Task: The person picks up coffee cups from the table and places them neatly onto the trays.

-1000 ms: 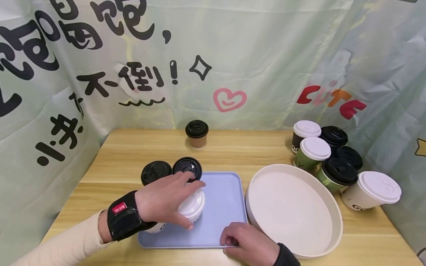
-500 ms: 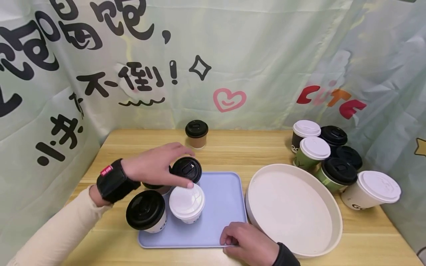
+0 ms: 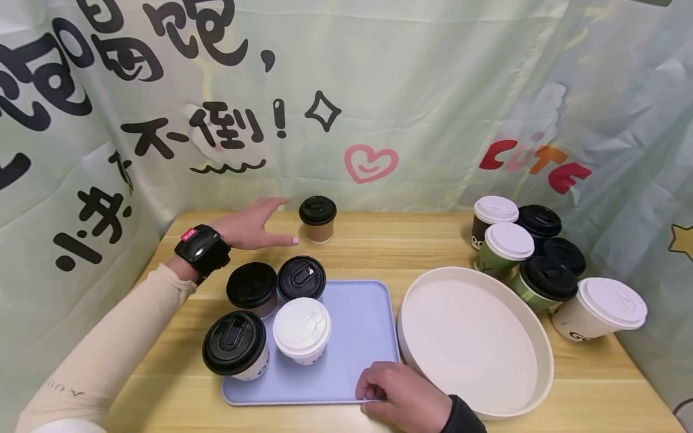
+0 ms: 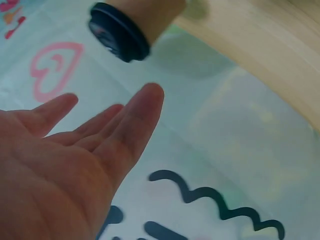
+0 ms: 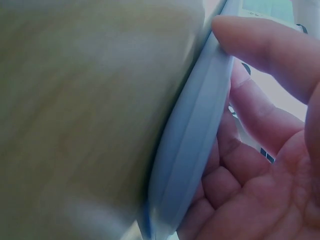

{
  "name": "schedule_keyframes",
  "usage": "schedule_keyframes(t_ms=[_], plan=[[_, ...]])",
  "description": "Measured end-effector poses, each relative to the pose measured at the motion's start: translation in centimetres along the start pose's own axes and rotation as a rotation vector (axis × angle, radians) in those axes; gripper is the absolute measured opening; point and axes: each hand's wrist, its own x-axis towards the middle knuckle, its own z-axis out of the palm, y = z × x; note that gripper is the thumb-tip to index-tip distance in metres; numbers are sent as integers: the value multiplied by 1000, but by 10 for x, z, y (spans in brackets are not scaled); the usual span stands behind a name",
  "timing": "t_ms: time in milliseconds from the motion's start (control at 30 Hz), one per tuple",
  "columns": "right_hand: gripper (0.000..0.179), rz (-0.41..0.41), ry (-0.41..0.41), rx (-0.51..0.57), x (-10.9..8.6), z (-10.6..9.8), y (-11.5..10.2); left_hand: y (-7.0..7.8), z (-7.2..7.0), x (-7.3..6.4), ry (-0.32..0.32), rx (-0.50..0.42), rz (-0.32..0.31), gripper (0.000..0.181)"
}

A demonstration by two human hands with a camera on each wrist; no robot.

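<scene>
My left hand (image 3: 251,227) reaches to the back of the table, thumb and fingers spread, just left of a small brown paper cup with a black lid (image 3: 317,218). In the left wrist view that brown cup (image 4: 137,27) is beyond the fingertips, with a gap between. At the front, my right hand (image 3: 406,394) pinches the near right edge of a light blue tray (image 3: 357,337); its thumb presses the tray's side (image 5: 195,135) and its fingers are curled over the rim. On the tray's left part stand a white-lidded cup (image 3: 302,328) and several black-lidded cups (image 3: 235,343).
A round cream tray (image 3: 476,337) lies against the blue tray's right side. Several lidded cups crowd the right back, among them a green cup (image 3: 506,246) and a large white cup (image 3: 600,310). A printed cloth (image 3: 422,108) hangs behind the table (image 3: 390,240).
My left hand has left the white-lidded cup on the tray and moved away to the back, beside the brown cup. The right hand stays on the tray's edge.
</scene>
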Motion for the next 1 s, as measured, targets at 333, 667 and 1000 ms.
schedule_keyframes(t_ms=[333, 667, 1000], plan=[[11, 6, -3, 9, -1, -1, -1, -8, -5, 27, -56, 14, -56, 107], [11, -14, 12, -4, -1, 0, -1, -6, 3, 48, -104, 7, -102, 111], [11, -21, 21, -18, -1, 0, 0, -17, 19, 68, -123, 24, -95, 115]])
